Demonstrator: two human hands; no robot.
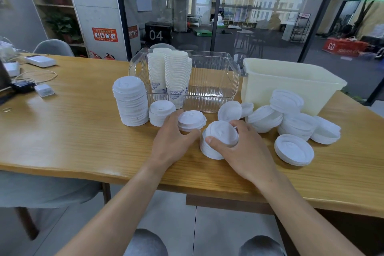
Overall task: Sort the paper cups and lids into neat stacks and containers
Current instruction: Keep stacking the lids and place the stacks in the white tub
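Observation:
My left hand (173, 138) grips a small stack of white lids (192, 120) standing on the wooden table (83, 141). My right hand (241, 147) curls round another short lid stack (218, 140) just to the right, thumb on its front edge. A tall lid stack (131, 104) and a shorter one (161, 112) stand to the left. Nested paper cups (173, 72) stand upright in the left end of a clear ribbed bin (212, 81). Loose lids and tumbled lid piles (291, 118) lie to the right.
A cream plastic tub (291, 81) stands at the back right behind the loose lids. Chargers, cables and a white device (40, 61) lie at the table's left end. A grey chair (53, 48) stands behind the table, and glass walls lie beyond.

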